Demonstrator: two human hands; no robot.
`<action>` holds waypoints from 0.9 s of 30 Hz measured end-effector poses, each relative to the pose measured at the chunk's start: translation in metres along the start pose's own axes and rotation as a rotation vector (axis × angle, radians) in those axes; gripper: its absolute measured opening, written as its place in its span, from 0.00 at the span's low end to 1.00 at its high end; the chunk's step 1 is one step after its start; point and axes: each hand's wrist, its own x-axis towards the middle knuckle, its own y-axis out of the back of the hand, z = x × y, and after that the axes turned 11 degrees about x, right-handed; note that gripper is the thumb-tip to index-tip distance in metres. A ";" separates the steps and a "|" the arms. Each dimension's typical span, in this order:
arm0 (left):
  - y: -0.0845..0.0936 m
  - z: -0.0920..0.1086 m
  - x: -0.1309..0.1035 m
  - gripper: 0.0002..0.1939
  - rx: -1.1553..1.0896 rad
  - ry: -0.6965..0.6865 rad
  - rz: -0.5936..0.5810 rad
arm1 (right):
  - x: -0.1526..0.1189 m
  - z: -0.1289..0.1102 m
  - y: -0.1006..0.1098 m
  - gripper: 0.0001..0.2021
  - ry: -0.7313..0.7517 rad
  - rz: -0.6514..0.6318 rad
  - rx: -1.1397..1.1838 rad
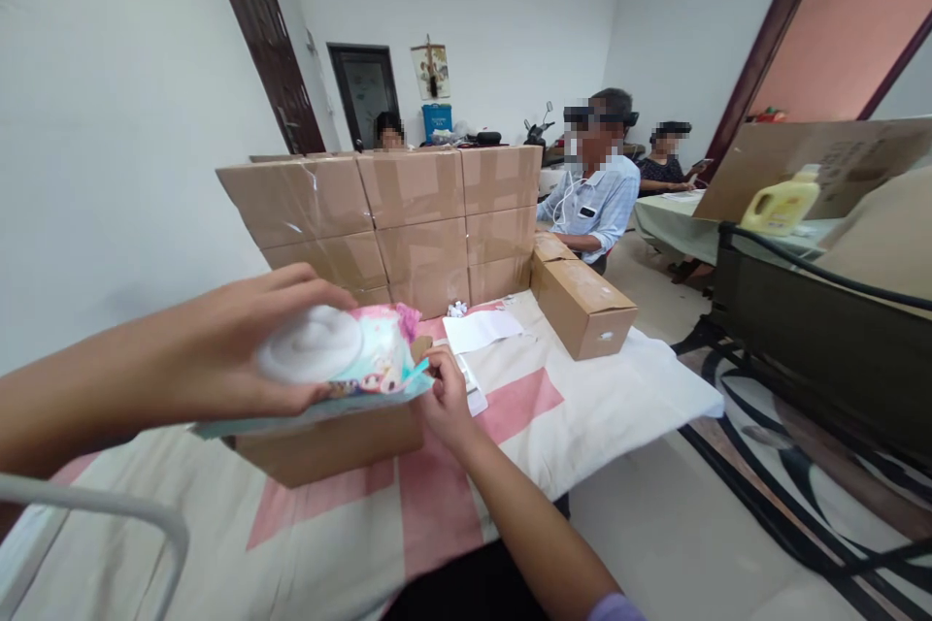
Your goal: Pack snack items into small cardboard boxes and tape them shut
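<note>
My left hand [254,340] is wrapped round a soft pack [379,349] with a white lid and a pink and teal printed wrapper. The fingers of my right hand [444,393] pinch the pack's teal right end. Below the pack, partly hidden by it, a cardboard box [335,446] rests on the cloth-covered table [437,514]. White papers [482,331] and a small crumpled paper [457,309] lie beyond my right hand.
Stacked cardboard boxes [418,223] form a wall across the table's back. A long box [582,306] stands at the right, near a seated person [601,199]. A grey metal rail [109,503] curves at the lower left. A chair frame [815,340] stands right.
</note>
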 end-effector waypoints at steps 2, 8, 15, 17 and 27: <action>0.009 -0.009 0.007 0.29 -0.002 -0.072 0.009 | -0.001 0.002 0.000 0.04 -0.018 -0.005 0.019; 0.001 -0.015 0.023 0.31 0.071 0.094 0.080 | -0.005 0.012 -0.002 0.08 -0.083 0.037 0.091; -0.043 -0.017 0.028 0.33 0.095 0.127 -0.219 | -0.004 0.012 -0.003 0.08 -0.043 0.021 0.094; -0.051 -0.022 0.025 0.33 0.105 0.118 -0.253 | -0.004 0.012 -0.003 0.08 -0.051 0.004 0.101; -0.034 -0.026 -0.003 0.33 -0.048 0.161 -0.377 | -0.001 0.011 -0.002 0.07 -0.067 -0.005 0.041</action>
